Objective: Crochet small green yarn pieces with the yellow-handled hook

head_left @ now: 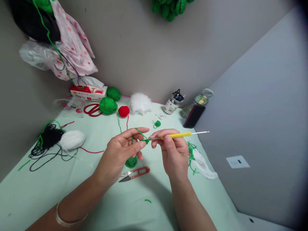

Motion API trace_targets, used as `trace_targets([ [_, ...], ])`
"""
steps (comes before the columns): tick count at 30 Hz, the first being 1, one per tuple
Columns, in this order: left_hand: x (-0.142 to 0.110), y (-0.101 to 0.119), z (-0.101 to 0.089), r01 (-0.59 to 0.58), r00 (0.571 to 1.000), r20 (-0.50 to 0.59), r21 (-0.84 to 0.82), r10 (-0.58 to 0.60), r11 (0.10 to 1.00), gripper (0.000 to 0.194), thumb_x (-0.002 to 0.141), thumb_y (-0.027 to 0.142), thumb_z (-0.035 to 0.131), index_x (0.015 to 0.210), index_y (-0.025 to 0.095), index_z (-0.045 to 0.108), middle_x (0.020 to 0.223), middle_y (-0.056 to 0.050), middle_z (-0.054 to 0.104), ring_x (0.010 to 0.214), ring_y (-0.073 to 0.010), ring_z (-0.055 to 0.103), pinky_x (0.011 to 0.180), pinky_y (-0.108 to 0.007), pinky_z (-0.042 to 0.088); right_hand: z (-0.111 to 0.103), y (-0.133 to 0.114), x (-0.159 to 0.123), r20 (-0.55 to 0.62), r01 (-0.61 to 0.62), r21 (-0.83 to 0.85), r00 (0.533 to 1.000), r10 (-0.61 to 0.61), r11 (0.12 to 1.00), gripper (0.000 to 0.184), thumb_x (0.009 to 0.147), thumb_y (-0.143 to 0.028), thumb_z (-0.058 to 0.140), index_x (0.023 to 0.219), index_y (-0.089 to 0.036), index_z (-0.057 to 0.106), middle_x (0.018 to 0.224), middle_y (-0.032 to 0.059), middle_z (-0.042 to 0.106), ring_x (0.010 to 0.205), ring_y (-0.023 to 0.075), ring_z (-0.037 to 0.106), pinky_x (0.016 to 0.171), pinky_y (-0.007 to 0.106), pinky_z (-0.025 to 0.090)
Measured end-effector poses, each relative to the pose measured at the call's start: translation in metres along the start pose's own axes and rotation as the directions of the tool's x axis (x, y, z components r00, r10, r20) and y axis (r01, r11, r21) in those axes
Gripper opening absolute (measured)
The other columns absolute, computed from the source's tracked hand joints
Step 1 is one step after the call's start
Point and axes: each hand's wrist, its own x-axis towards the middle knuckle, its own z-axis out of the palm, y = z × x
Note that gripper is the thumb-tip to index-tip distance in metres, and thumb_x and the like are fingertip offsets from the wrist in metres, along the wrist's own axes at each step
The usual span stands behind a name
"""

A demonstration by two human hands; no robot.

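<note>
Between thumb and fingers, my left hand [127, 146] pinches a small green crochet piece [146, 141]. Green yarn [140, 132] runs over its raised index finger. My right hand [173, 152] grips a yellow-handled crochet hook [179, 135], whose left metal end meets the green piece; the other metal end points right. Below my left hand lies a round green crocheted or wound piece [131, 162], partly hidden by the fingers. Thread snips [137, 173] with an orange-red handle rest on the cloth under both hands.
Behind stand green yarn balls [108, 105], a red ball [124, 111], white stuffing [140, 103], red scissors [92, 110], a tissue box [89, 93], a pen jar [172, 104], a bottle [189, 109] and a phone [194, 116]. White yarn [72, 139] and black yarn [49, 138] lie left, green scraps [192, 150] right.
</note>
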Motion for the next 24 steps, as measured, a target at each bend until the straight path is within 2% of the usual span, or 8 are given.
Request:
trace_targets([
  [4,-0.001,-0.001,-0.002,-0.02,1.0,0.013,0.031,0.02,0.999,0.028,0.083,0.03,0.083,0.111,0.028,0.082,0.089,0.002,0.064,0.058,-0.0077,0.062,0.058,-0.022,0.05,0.0,-0.006,-0.002,0.015,0.052,-0.087,0.999,-0.051,0.995,0.02,0.104,-0.034,0.058,0.096,-0.021,0.072,0.09,0.0053,0.077,0.073,0.0167,0.07,0.067,0.033,0.061],
  [7,-0.001,-0.003,-0.003,-0.053,0.999,-0.004,0.077,0.053,0.996,0.028,0.085,0.031,0.082,0.113,0.03,0.081,0.088,0.003,0.063,0.059,-0.0087,0.064,0.058,-0.023,0.049,0.001,-0.011,-0.005,0.069,0.215,-0.25,0.977,-0.204,0.944,0.019,0.105,-0.022,0.053,0.102,-0.022,0.072,0.094,0.0059,0.077,0.079,0.0177,0.071,0.069,0.034,0.061],
  [12,-0.004,-0.007,0.003,-0.141,0.984,-0.091,0.124,0.153,0.982,0.03,0.084,0.024,0.082,0.113,0.031,0.081,0.084,0.004,0.063,0.061,-0.0079,0.062,0.061,-0.021,0.051,0.002,-0.014,-0.009,0.327,0.547,-0.526,0.837,-0.438,0.652,0.025,0.102,-0.011,0.051,0.117,-0.023,0.067,0.096,0.0081,0.077,0.088,0.0212,0.073,0.072,0.036,0.061],
  [15,-0.005,-0.009,0.008,-0.139,0.984,-0.105,0.027,0.141,0.99,0.04,0.08,0.021,0.085,0.118,0.03,0.079,0.086,0.004,0.064,0.062,-0.0076,0.059,0.062,-0.02,0.053,0.004,-0.009,-0.014,0.39,0.608,-0.651,0.782,-0.486,0.455,0.03,0.099,-0.01,0.055,0.122,-0.025,0.068,0.098,0.0088,0.078,0.088,0.0219,0.074,0.07,0.034,0.062],
  [17,-0.004,-0.008,0.009,-0.04,0.998,-0.048,-0.128,0.034,0.991,0.044,0.079,0.023,0.086,0.122,0.027,0.078,0.081,0.004,0.062,0.055,-0.0054,0.052,0.056,-0.018,0.051,0.005,-0.007,-0.017,0.403,0.603,-0.705,0.774,-0.489,0.372,0.033,0.097,-0.01,0.06,0.123,-0.028,0.07,0.102,0.0082,0.077,0.092,0.0229,0.074,0.073,0.034,0.063],
  [19,-0.001,-0.006,0.008,0.12,0.993,0.038,-0.283,-0.114,0.952,0.043,0.078,0.025,0.087,0.12,0.021,0.079,0.066,0.007,0.052,0.047,-0.0025,0.038,0.048,-0.015,0.044,0.005,-0.005,-0.016,0.359,0.579,-0.697,0.792,-0.493,0.423,0.034,0.097,-0.011,0.061,0.122,-0.03,0.072,0.103,0.0068,0.077,0.093,0.023,0.074,0.076,0.035,0.063],
  [21,0.001,-0.002,0.006,0.21,0.978,0.082,-0.365,-0.193,0.907,0.037,0.077,0.023,0.088,0.113,0.016,0.081,0.058,0.01,0.041,0.045,-0.0008,0.026,0.045,-0.012,0.04,0.005,-0.006,-0.013,0.216,0.499,-0.597,0.854,-0.472,0.629,0.03,0.099,-0.012,0.058,0.117,-0.03,0.074,0.099,0.0055,0.076,0.086,0.0207,0.073,0.073,0.036,0.063],
  [24,0.002,0.001,0.004,0.165,0.986,0.068,-0.353,-0.15,0.921,0.035,0.078,0.018,0.086,0.113,0.019,0.081,0.065,0.009,0.049,0.044,0.0009,0.025,0.044,-0.012,0.04,0.004,-0.008,-0.007,-0.003,0.27,-0.291,0.959,-0.284,0.918,0.021,0.102,-0.018,0.056,0.103,-0.025,0.075,0.088,0.0042,0.072,0.069,0.0163,0.067,0.061,0.033,0.059],
])
